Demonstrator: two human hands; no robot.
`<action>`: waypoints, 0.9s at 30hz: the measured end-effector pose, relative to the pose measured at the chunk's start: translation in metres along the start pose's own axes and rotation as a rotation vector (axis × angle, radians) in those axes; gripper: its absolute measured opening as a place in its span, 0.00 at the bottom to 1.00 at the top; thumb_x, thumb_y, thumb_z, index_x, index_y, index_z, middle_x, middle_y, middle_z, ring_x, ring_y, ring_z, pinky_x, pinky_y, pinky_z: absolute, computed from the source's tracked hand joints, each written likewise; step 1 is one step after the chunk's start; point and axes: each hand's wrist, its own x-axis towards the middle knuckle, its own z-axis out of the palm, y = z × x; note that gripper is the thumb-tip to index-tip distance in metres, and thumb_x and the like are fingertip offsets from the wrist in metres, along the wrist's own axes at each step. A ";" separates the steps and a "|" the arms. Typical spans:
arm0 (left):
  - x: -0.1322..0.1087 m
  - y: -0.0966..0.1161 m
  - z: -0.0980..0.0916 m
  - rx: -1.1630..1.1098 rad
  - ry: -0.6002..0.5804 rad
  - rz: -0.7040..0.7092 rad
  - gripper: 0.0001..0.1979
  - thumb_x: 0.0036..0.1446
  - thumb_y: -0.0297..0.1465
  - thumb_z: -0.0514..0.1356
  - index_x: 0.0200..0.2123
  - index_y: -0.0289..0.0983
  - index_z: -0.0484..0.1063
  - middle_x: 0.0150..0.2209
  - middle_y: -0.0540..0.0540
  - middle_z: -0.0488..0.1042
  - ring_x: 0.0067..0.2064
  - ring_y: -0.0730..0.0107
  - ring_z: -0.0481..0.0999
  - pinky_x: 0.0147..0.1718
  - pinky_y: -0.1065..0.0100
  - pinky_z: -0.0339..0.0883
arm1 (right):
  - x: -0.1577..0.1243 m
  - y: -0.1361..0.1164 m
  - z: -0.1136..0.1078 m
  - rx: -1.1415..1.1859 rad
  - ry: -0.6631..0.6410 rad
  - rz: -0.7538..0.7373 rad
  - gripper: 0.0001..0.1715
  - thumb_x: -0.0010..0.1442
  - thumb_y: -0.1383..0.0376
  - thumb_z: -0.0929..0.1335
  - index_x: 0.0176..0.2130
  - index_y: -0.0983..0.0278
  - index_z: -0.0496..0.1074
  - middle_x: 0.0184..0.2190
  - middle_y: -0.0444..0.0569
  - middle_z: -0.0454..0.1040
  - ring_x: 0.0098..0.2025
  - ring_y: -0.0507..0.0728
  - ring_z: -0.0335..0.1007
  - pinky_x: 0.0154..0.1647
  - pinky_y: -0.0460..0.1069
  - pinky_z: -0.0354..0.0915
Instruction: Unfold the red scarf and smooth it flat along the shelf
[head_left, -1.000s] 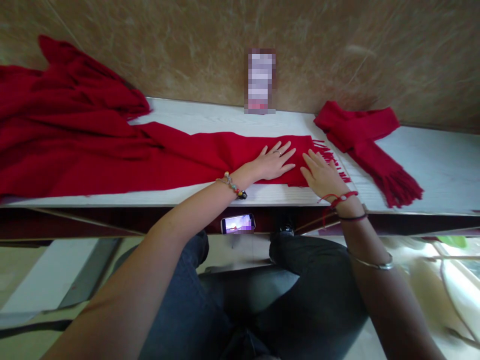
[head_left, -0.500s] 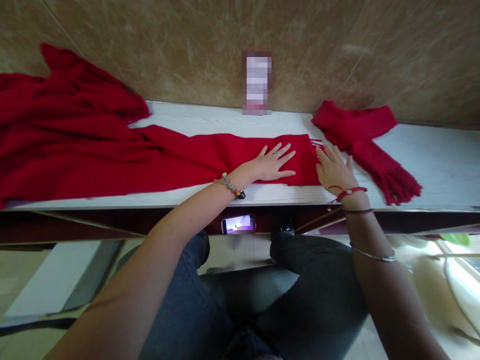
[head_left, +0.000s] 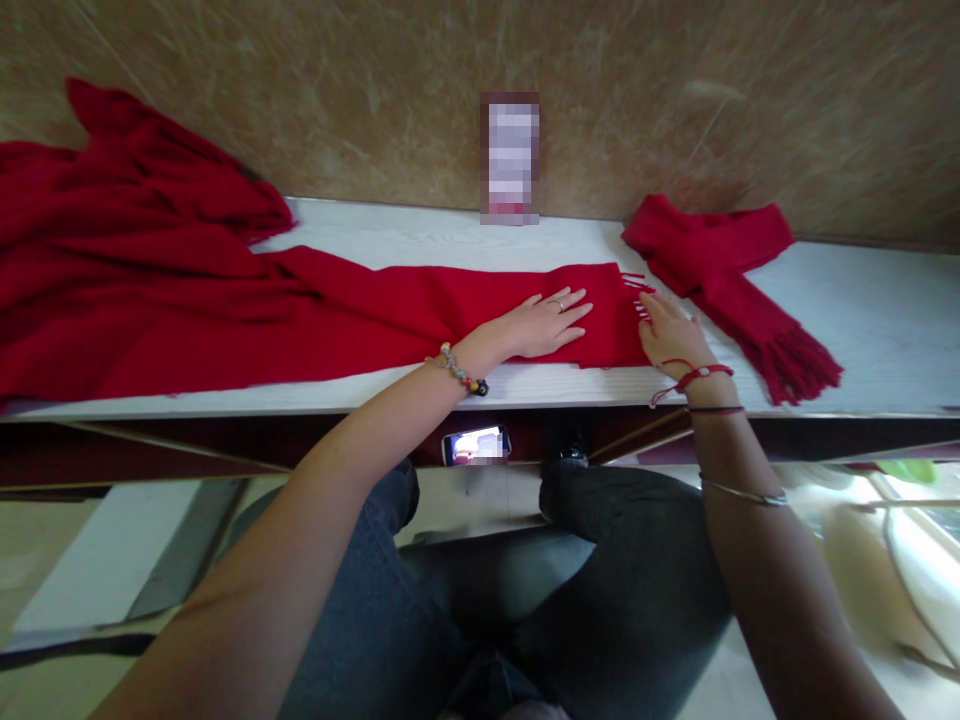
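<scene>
A long red scarf (head_left: pixel 360 315) stretches along the white tabletop, its far left part bunched into folds. My left hand (head_left: pixel 553 323) lies flat on it near its right end, fingers stretched out. At that end short fringe threads (head_left: pixel 636 282) stick out. My right hand (head_left: pixel 670 332) rests over the fringe at the scarf's edge, palm down with the fingers extended, and it covers part of the threads. Right of this hand is a second red scarf (head_left: pixel 720 262), folded across itself with its fringed end pointing toward me.
A brown marbled wall (head_left: pixel 337 110) rises behind the narrow white table (head_left: pixel 885 320). A blurred, pixelated card-like item (head_left: pixel 511 160) stands against it. Below the table edge, a phone (head_left: pixel 475 446) with a lit screen lies on a dark red surface above my knees.
My right hand has shifted slightly, its fingers lower and closer together over the fringe. On the scarf, my left hand's fingers have drawn a little closer together. The phone's screen picture differs.
</scene>
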 end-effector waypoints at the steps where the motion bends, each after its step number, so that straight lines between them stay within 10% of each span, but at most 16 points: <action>1: 0.001 -0.001 0.001 0.006 0.009 -0.002 0.30 0.64 0.42 0.39 0.67 0.41 0.42 0.69 0.48 0.37 0.69 0.63 0.36 0.64 0.53 0.38 | 0.001 -0.001 -0.001 0.003 0.039 -0.006 0.32 0.60 0.64 0.55 0.63 0.61 0.57 0.62 0.54 0.59 0.64 0.66 0.51 0.56 0.73 0.53; 14: -0.001 -0.005 0.001 0.027 -0.010 0.011 0.29 0.65 0.36 0.38 0.67 0.40 0.39 0.69 0.46 0.36 0.69 0.63 0.37 0.64 0.53 0.38 | 0.021 0.015 0.000 -0.011 0.081 -0.088 0.31 0.57 0.70 0.57 0.59 0.64 0.63 0.61 0.55 0.62 0.63 0.64 0.54 0.57 0.67 0.59; 21: -0.005 -0.003 -0.002 0.022 0.072 -0.159 0.29 0.65 0.36 0.38 0.67 0.35 0.39 0.69 0.42 0.34 0.69 0.58 0.36 0.63 0.49 0.39 | 0.075 -0.019 0.000 0.009 0.058 -0.157 0.29 0.59 0.65 0.58 0.57 0.70 0.66 0.55 0.59 0.68 0.58 0.63 0.62 0.58 0.59 0.60; 27: 0.000 -0.006 0.003 0.021 0.044 -0.161 0.29 0.64 0.37 0.38 0.67 0.36 0.39 0.69 0.43 0.36 0.69 0.58 0.39 0.64 0.48 0.37 | 0.094 -0.021 0.019 -0.056 0.087 0.004 0.26 0.58 0.65 0.59 0.55 0.67 0.69 0.48 0.60 0.73 0.51 0.66 0.68 0.51 0.60 0.64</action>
